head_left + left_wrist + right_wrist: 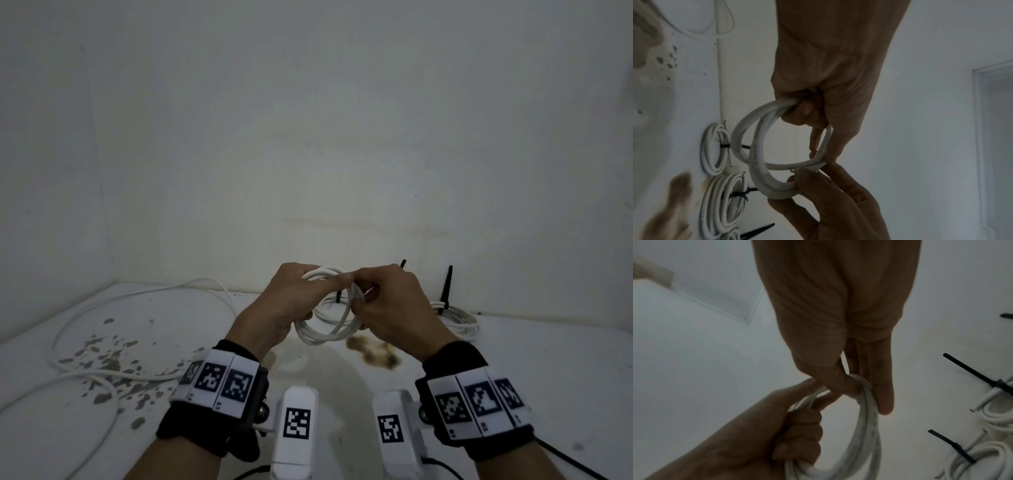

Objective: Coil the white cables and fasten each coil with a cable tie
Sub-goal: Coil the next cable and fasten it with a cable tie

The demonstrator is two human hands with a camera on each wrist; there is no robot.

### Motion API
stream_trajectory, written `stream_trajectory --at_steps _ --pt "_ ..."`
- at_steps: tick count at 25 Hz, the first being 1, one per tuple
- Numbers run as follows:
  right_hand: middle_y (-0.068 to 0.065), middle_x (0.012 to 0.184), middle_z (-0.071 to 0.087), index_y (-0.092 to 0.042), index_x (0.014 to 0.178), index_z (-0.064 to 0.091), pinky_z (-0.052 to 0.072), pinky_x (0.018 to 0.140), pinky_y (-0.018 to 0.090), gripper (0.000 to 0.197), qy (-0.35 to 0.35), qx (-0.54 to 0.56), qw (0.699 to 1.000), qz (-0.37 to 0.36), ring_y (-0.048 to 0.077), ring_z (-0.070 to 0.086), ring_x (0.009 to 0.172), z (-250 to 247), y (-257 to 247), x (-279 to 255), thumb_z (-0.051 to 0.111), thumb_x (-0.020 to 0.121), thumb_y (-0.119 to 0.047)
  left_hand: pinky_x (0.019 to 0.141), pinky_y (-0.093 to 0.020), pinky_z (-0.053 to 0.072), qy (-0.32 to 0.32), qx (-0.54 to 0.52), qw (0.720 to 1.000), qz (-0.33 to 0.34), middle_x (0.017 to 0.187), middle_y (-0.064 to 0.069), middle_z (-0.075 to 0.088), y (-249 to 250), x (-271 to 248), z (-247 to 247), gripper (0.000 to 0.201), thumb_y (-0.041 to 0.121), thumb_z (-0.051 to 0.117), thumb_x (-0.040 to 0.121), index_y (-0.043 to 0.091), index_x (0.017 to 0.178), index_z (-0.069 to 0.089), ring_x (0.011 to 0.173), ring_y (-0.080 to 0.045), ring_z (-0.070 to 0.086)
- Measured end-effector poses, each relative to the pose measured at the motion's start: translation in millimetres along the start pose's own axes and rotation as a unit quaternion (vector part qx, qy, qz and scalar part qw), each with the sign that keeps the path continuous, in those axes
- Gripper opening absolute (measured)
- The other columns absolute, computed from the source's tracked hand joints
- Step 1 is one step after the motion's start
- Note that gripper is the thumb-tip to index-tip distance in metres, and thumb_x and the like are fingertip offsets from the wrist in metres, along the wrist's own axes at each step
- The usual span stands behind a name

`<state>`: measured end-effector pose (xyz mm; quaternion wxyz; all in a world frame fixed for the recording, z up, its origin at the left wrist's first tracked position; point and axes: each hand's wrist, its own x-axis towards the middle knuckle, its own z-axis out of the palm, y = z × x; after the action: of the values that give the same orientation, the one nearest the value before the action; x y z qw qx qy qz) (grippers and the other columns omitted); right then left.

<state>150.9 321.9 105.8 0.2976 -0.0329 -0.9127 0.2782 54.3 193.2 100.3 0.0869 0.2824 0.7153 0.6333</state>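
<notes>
Above the white counter (534, 346), near its back edge, 2 hands hold 1 white cable coil (330, 313) in the air. The coil has several turns and is not fastened.

The left hand (291, 301) grips the upper left part of the coil: its fingers (803, 110) are curled round the bundled turns, and the thumb lies along the top. The right hand (390, 308) meets it from the right side. Its thumb and fingers (882, 386) pinch the turns at the upper right of the coil, and 1 finger stretches down along the cable. Both wrists are raised, with the palms turned toward each other, and the lower half of the coil hangs free between them.

Behind the hands, 2 finished coils lie on the counter by the wall. 1 coil (715, 149) is just behind the held one and the other coil (457, 320) is further right; each carries 1 black cable tie with its tail sticking up (448, 286). The left wrist view shows the edge of a possible third coil, but I cannot tell for sure.

On the left side of the counter, 1 loose white cable (102, 308) lies in wide, open curves over grey stains (109, 359). 1 brown stain (373, 351) is below the hands.
</notes>
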Motion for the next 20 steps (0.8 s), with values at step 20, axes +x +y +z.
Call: stream_trajectory --at_steps 20 --pt "0.009 0.061 0.052 0.001 0.105 0.062 0.046 0.056 0.033 0.027 -0.119 0.437 0.867 0.208 0.024 0.053 0.051 0.7 -16.7 2.3 0.059 0.096 -0.024 0.039 -0.018 0.018 -0.085 -0.176 0.980 -0.040 0.052 0.008 0.029 14.7 -10.7 -5.8 0.032 0.036 0.066 0.091 0.021 0.063 0.063 0.042 -0.005 0.021"
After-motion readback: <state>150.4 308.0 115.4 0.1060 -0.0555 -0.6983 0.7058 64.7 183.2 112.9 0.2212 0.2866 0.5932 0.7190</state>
